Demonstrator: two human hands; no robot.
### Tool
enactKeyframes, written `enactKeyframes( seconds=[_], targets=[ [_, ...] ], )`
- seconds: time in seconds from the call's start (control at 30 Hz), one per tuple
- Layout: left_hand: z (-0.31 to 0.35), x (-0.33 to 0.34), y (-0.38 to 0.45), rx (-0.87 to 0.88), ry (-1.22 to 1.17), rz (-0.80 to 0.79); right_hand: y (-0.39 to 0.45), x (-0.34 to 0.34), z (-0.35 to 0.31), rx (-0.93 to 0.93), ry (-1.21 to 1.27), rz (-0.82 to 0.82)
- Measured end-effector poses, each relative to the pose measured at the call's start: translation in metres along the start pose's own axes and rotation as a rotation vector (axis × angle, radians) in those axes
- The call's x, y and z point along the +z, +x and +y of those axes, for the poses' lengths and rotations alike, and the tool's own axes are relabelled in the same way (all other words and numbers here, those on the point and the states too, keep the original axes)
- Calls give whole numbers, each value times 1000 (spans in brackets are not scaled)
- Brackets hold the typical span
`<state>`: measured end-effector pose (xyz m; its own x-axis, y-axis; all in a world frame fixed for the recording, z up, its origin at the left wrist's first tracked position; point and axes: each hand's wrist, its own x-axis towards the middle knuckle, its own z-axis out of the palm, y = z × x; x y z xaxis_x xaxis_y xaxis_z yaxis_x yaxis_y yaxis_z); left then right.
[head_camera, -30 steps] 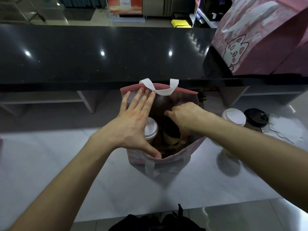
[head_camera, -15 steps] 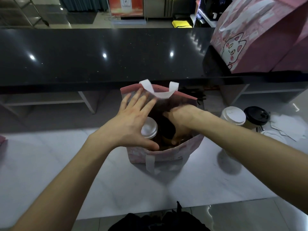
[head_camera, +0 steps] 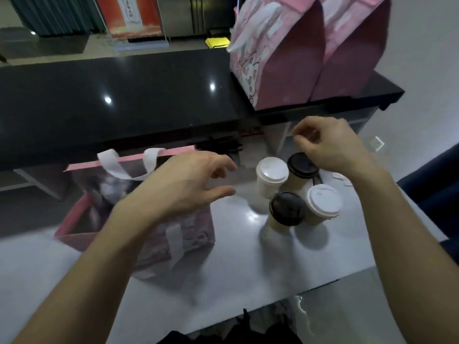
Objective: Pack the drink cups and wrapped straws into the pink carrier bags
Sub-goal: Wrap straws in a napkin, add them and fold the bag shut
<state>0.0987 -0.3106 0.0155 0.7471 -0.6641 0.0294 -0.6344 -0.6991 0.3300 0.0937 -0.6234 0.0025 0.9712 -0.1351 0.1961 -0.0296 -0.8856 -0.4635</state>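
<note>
Pale counter (head_camera: 236, 274) runs below a black upper ledge (head_camera: 124, 95), on which two filled pink bags (head_camera: 293, 60) already stand at the far right. A second ago both hands were at the open bag (head_camera: 188, 234) in front, the left spreading its mouth and the right down inside by the cups. Now both are out. The view has swung right, and the bag sits at the left with its white handles (head_camera: 129, 167) up and its mouth open; blur hides what is inside.

The right hand (head_camera: 330, 145) hovers above the cluster of four cups (head_camera: 298, 192) on the counter, fingers loosely curled and holding nothing. It is nearest the far black-lidded cup (head_camera: 301, 165), but not touching it. The left hand (head_camera: 188, 184) hangs over the bag's right edge, fingers spread wide and empty, no longer pinning the rim.

This reads as one placement finished and the reach for the next cup begun. The four cups, two white-lidded and two black-lidded, stand touching one another just right of the bag. Thin dark sticks (head_camera: 221, 145) lie under the ledge behind the bag; whether they are straws I cannot tell.
</note>
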Motion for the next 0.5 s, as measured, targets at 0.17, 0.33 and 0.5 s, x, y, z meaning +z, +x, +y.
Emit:
enactKeyframes(
  seconds=[0.17, 0.33, 0.5],
  targets=[
    [50, 51, 72, -29, -51, 7, 5, 27, 155, 286, -94, -69],
    [86, 100, 126, -187, -59, 51, 1, 79, 248, 469, -55, -322],
    [112, 132, 147, -269, -88, 83, -2, 115, 275, 443, -5, -454]
  ],
)
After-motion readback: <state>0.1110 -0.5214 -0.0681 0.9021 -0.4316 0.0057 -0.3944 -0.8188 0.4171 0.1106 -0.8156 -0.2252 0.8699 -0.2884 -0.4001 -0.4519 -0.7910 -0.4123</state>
